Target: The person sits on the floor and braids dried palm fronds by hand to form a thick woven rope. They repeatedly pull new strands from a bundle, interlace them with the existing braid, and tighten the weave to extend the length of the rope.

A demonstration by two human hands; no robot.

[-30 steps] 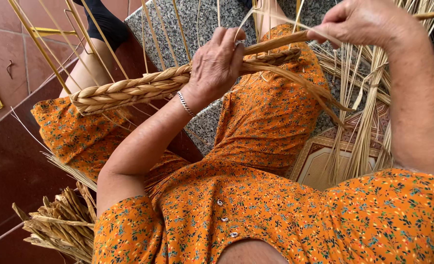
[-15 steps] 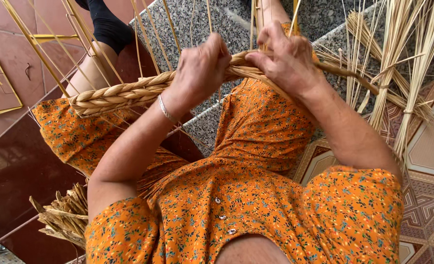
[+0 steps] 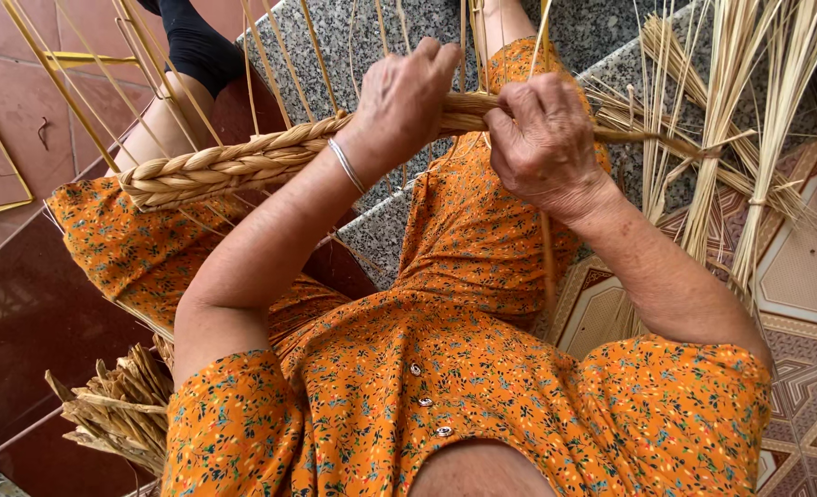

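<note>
Straw braid (image 3: 234, 166) is being plaited. Left hand (image 3: 407, 97) and right hand (image 3: 542, 138) both pinch its loose end tight; another strand probably gets crossed over next.

Speckled grey granite step (image 3: 602, 37), pale straw stalks (image 3: 703, 156) across it.

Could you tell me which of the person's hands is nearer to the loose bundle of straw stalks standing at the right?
The right hand: it grips the braid's working end just left of the loose straw stalks. The left hand holds the braided straw rope farther left.
</note>
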